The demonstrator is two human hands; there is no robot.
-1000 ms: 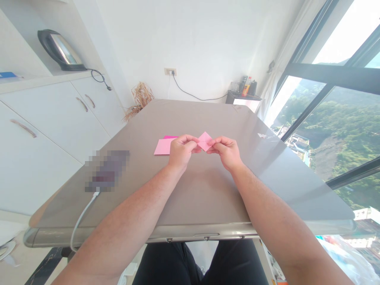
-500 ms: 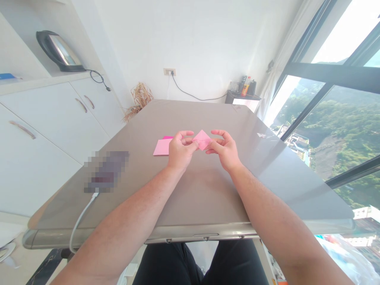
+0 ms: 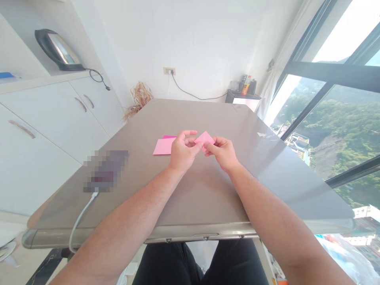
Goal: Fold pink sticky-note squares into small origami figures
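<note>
Between my hands, above the middle of the table, is a small folded piece of pink paper (image 3: 205, 137), its peak pointing away from me. My left hand (image 3: 183, 150) pinches its left side between thumb and fingers, with the index finger stretched out above. On the right side, my right hand (image 3: 222, 153) grips the paper's lower edge, thumb close to the left thumb. The paper's lower part is partly hidden by the fingertips. Just left of my left hand lies a stack of pink paper sheets (image 3: 162, 147), a light one over a darker one.
A grey-brown table (image 3: 196, 190) spans the view. At its left lies a blurred-out dark object (image 3: 105, 172) with a white cable (image 3: 77, 215). Small scraps (image 3: 261, 135) lie at the right. A kettle (image 3: 61, 51) stands on the left shelf, and a window (image 3: 341, 118) is at the right.
The right fingers have closed in on the paper and moved left, nearer the left thumb. The paper has shifted slightly right and now shows a flatter triangular peak instead of a diamond.
</note>
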